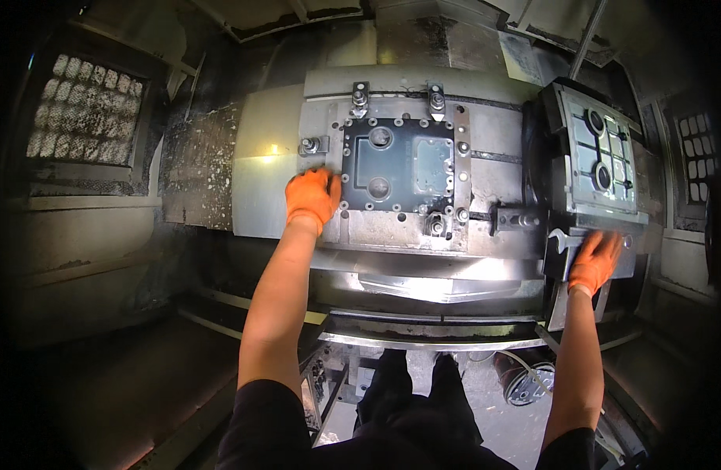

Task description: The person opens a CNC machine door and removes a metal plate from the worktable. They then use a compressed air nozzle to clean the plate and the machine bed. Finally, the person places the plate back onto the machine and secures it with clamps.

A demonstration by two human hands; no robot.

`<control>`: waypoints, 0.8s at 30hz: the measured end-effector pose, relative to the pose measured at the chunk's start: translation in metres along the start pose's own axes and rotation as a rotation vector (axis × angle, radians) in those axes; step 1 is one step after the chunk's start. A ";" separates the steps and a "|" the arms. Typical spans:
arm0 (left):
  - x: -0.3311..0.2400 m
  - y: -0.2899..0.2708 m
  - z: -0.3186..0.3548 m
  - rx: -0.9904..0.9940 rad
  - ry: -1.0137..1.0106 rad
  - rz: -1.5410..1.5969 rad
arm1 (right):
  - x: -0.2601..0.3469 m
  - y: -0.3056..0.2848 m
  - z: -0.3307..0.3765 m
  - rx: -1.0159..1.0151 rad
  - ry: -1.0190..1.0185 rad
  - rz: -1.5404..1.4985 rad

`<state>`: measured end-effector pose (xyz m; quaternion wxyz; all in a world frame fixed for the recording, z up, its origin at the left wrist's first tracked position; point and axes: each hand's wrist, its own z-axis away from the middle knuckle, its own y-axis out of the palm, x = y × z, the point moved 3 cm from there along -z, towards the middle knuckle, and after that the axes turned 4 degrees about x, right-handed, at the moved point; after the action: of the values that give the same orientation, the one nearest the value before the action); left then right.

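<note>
Head view shows a dark square plate (395, 168) lying flat near the middle of a metal machine bed (270, 207), with small round screw heads set along its edge and two round recesses at its 11 and 7 o'clock. Clamps stand around it: one clamp (360, 99) at 11 o'clock, a second clamp (436, 102) at 1, a third (309, 146) near 9 and a fourth (436, 225) at 5. Between the plate's 8 and 9 o'clock is the left hand (312, 197), in an orange glove, its fingers curled and pointing up toward the plate's left edge; they are blurred, so I cannot tell whether they grip or touch anything. At the plate's 4 o'clock, well apart from it, the right hand (595, 262), gloved in the same orange, reaches over a silver open-ended wrench (561, 240), whose jaw shows at the hand's 10 o'clock; the fingers lie close together, and I cannot tell whether they are closed on it. Just beyond that hand, at its 12 o'clock, stands a fixture block (617, 149) carrying two dark rings. Low at 5 o'clock, a cylindrical container (527, 385) sits on the floor (489, 427).
</note>
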<state>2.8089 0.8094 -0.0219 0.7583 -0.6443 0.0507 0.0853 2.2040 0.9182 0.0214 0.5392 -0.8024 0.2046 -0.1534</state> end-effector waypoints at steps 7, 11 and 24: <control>-0.027 -0.053 -0.108 -0.033 0.075 -0.064 | 0.005 -0.002 0.002 0.034 0.010 -0.082; -0.051 -0.059 -0.149 0.208 0.159 -0.325 | 0.000 -0.002 0.003 0.023 -0.001 -0.108; -0.134 -0.048 -0.150 0.072 0.472 -0.300 | -0.001 -0.003 0.003 -0.007 -0.013 -0.108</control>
<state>2.6919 0.6457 0.0249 0.7521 -0.6192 0.1330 -0.1822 2.2054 0.9224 0.0232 0.5286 -0.8151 0.1581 -0.1765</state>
